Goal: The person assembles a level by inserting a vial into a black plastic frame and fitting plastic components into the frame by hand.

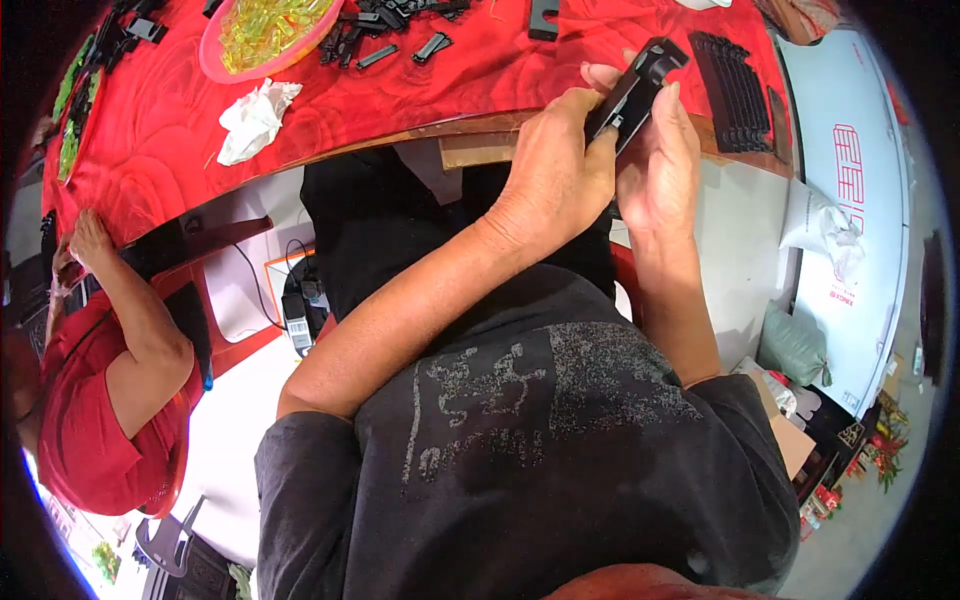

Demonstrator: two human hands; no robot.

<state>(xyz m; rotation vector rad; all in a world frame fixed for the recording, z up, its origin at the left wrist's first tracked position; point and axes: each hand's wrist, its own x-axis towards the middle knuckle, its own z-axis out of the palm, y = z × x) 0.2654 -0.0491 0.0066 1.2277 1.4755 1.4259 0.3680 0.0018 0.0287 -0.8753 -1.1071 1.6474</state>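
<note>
Both of my hands are raised over the table's front edge, around a long black plastic part [632,104] with a rounded upper end. My left hand [562,165] grips it from the left, its thumb and fingers bent against the side. On the other side my right hand [662,170] supports the part, thumb up along its edge. A small light-coloured piece shows on the part near my left fingertips; its kind is too small to tell. Just right of my hands, several matching black plastic parts [732,92] lie in a neat row.
Red patterned cloth [400,110] covers the table. On it are a pink bowl [209,60] of yellow translucent pieces, a heap of small black parts [375,22] and a crumpled white tissue [256,122]. A person in red [120,400] sits at left. Large white panels [850,200] stand at right.
</note>
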